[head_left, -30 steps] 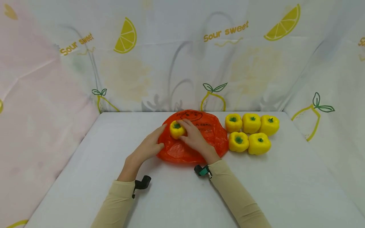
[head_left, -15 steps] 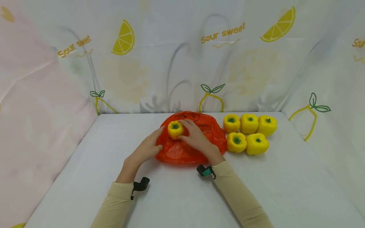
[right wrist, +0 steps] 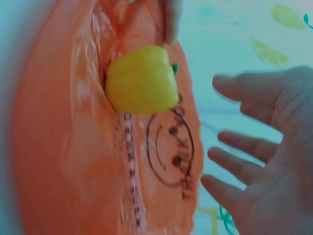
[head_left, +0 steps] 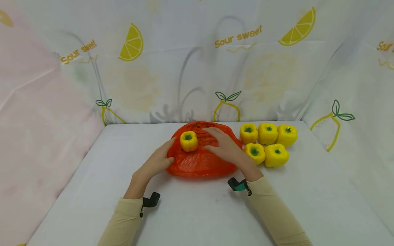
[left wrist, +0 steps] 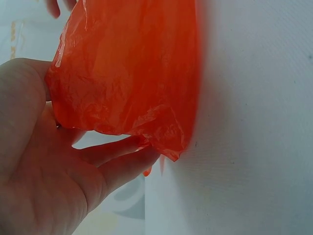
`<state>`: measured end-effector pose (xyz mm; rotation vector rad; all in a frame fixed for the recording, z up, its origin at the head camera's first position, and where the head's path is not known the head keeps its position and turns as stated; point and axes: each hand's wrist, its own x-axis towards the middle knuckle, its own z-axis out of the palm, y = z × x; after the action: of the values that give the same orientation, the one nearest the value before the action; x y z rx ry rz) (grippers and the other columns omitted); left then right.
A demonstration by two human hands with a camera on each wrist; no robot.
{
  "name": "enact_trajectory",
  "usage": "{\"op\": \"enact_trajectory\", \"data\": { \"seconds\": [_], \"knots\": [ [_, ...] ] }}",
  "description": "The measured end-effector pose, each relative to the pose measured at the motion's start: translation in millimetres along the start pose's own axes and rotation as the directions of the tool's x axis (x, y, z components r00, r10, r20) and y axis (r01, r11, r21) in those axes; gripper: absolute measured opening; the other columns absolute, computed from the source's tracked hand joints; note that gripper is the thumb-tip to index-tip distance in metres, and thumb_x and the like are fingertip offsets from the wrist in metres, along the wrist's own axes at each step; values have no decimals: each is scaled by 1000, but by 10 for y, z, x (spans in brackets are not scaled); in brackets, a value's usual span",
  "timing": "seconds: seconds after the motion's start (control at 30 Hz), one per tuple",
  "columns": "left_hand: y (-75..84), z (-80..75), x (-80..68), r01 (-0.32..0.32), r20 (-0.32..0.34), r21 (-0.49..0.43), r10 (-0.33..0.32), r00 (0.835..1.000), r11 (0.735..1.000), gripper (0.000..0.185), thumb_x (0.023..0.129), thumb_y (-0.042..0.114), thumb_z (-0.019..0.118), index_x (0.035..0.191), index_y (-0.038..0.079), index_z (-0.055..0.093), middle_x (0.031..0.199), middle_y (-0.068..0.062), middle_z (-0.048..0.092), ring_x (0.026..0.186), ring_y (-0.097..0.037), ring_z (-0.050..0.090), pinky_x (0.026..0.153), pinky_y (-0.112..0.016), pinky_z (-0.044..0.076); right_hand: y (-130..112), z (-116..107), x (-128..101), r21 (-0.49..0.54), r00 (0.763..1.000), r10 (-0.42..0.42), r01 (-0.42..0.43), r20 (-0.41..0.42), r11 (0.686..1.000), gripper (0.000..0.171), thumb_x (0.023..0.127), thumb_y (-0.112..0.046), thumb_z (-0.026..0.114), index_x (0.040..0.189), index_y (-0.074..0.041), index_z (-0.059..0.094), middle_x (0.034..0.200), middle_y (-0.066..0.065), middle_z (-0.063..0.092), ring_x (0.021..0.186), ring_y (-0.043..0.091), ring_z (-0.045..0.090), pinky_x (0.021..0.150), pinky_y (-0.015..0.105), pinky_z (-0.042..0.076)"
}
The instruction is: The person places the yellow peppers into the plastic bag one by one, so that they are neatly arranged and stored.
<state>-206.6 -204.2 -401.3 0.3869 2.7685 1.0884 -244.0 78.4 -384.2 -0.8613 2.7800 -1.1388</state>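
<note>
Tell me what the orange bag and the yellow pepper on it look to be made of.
Orange bag: thin plastic film, going by its crinkles, slight translucency and printed smiley face. Yellow pepper: smooth and evenly coloured with a faint sheen and a neat green stem; it may be a plastic replica, but the pictures cannot rule out a real one.

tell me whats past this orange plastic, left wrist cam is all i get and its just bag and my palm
Observer: A yellow pepper sits on top of the orange bag, stem up, near its far left part.
Operator: is my other hand on it
Observer: No. The right hand is open over the bag's right side, fingers spread, clear of that pepper.
Operator: any more peppers around
Observer: Five more yellow peppers stand clustered on the white table just right of the bag.
Operator: what's my left hand got
Observer: The left hand holds the bag's left edge.
</note>
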Motion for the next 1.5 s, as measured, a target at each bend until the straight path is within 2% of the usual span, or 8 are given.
{"op": "enact_trajectory", "data": {
  "seconds": [0.13,0.37,0.47,0.57,0.67,1.0,1.23,1.5],
  "knots": [
    [5,9,7,-1,6,0,1,1000,1000,74,91,6,51,159,12,21,165,-7,25,154,-30,22,124,-54,22,92,-131,-113,21,1000,0,-1,13,1000,62,93,-23,68,149,-21,43,154,3,44,143,27,40,115,53,40],
    [13,9,-1,-13,13,-1,13,1000,1000,75,92,4,51,159,11,21,165,-8,24,154,-30,21,124,-54,21,235,-374,-298,57,996,84,-86,42,995,64,92,-41,67,150,-36,40,158,-5,39,147,25,35,118,56,33],
    [15,16,-2,-10,13,-10,10,1000,1000,75,92,4,52,159,11,21,165,-7,24,154,-30,21,125,-54,21,266,-504,-355,75,994,99,-102,47,992,67,92,-42,68,152,-31,39,159,-3,37,148,26,33,118,59,33],
    [21,22,0,-10,15,-15,10,1000,1000,75,92,5,52,159,12,21,165,-8,24,154,-30,21,124,-54,21,304,-632,-400,71,993,112,-115,46,991,68,92,-34,69,152,-23,40,158,1,39,147,30,34,116,61,35],
    [27,23,4,-8,20,-15,9,1000,1000,75,91,5,52,159,11,20,165,-8,24,154,-30,21,124,-54,21,363,-750,-463,72,989,145,-148,43,986,67,92,-29,69,152,-21,40,158,3,39,146,35,33,116,63,33],
    [26,21,30,-11,19,10,10,1000,1000,74,92,4,50,159,11,20,165,-10,25,153,-33,22,124,-55,21,540,-1120,-751,49,959,272,-277,80,960,66,92,-30,68,151,-16,41,154,13,44,141,40,39,114,66,31],
    [14,21,30,-1,28,-3,1,1000,1000,75,92,5,51,160,13,20,165,-9,24,154,-32,21,124,-55,21,635,-1319,-917,92,956,274,-284,109,954,67,92,-26,68,152,-12,39,153,17,43,141,42,38,111,63,38],
    [-33,19,25,14,37,-19,-13,999,1000,74,94,7,50,160,14,18,166,-8,22,154,-33,19,123,-57,20,788,-1481,-1088,86,950,282,-295,137,952,65,92,-28,66,150,-9,41,154,19,42,140,41,38,110,63,37]
  ]
}}
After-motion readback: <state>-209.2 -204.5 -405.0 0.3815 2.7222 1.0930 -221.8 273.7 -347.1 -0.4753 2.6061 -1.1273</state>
